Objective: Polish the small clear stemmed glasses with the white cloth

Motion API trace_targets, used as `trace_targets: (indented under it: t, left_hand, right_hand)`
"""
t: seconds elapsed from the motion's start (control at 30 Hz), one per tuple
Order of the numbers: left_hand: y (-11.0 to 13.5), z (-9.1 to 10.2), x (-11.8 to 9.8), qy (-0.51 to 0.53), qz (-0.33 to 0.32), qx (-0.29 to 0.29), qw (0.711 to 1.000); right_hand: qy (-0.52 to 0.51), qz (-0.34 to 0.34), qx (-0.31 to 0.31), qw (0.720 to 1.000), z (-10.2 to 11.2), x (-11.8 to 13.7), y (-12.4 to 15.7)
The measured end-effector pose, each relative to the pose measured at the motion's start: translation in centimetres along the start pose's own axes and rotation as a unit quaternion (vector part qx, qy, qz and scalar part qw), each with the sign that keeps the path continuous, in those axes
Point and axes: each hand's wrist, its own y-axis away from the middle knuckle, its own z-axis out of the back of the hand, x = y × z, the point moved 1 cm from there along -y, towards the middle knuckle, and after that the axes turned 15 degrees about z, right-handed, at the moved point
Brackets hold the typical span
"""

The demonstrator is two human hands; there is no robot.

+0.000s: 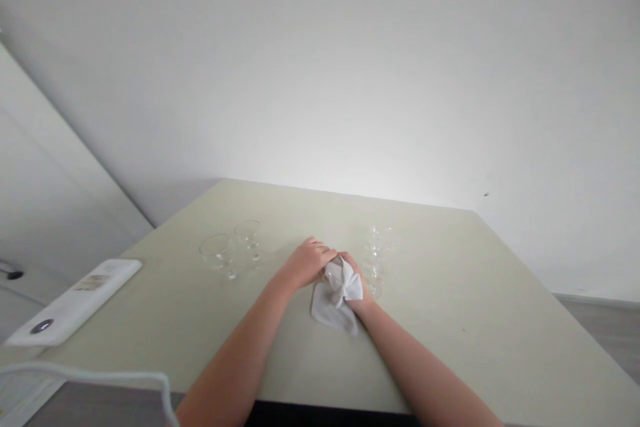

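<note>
My left hand [309, 263] curls, palm down, over the upper left side of a bunched white cloth [336, 310]. What its fingers close on is hidden. My right hand [361, 283] wraps the cloth from the right, and the fingertips of both hands meet at its top. A loose corner of the cloth hangs toward me. Whether a glass is inside the cloth, I cannot tell. To the left stand two clear stemmed glasses, a nearer one [216, 252] and a farther one [248, 231]. Several more clear glasses [376, 250] stand just beyond my right hand, faint and partly overlapping.
The pale table [450, 360] reaches back to a white wall [350, 80]. A long white box-like device [80, 300] with a round dark button lies along the left edge. In front of it, a white cable [100, 375] crosses the lower left corner.
</note>
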Motion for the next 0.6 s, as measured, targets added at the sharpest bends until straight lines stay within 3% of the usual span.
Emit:
trace_targets:
  t: [0.13,0.43,0.6]
  left_hand:
    - [-0.14,0.05,0.02,-0.004,0.018,0.007,1.0]
    - [-0.14,-0.53,0.18,0.004,0.038,0.041,0.998]
    - [-0.1,-0.37,0.13,0.022,0.047,0.041,0.998]
  right_hand:
    - [-0.015,0.022,-0.006,1.0,-0.27,-0.47,-0.03]
    - [-0.019,0.026,0.042,0.999,0.22,-0.68,-0.01]
    - [-0.021,0.018,0.022,0.999,0.16,-0.66,-0.19]
